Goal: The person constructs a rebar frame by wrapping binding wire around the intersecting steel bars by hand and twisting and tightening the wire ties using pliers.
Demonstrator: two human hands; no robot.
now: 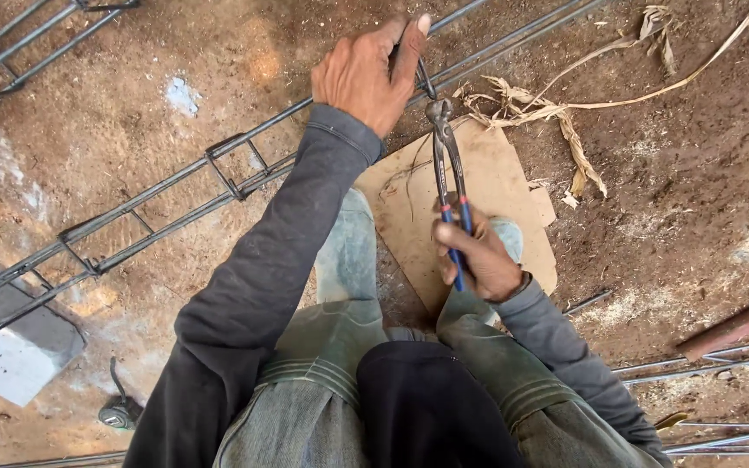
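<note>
The person stands over a long rebar cage (175, 186) lying slantwise on the dirt ground (678, 173), and the work in hand looks like wire-tying a stirrup to the bars. The left hand (366, 74) is clamped over the top bar at the joint, fingers wrapped round it. The right hand (478, 256) is closed on the blue-and-red handles of long steel nippers (446, 173), whose jaws sit right at the tie, just beside the left thumb. To my eye the next move calls for a firm twist of the nippers while the bar is kept steady. The cage is dark and slim, with square stirrups spaced along parallel rods. Green rubber boots (348, 260) stand on a cardboard scrap (504, 191).
</note>
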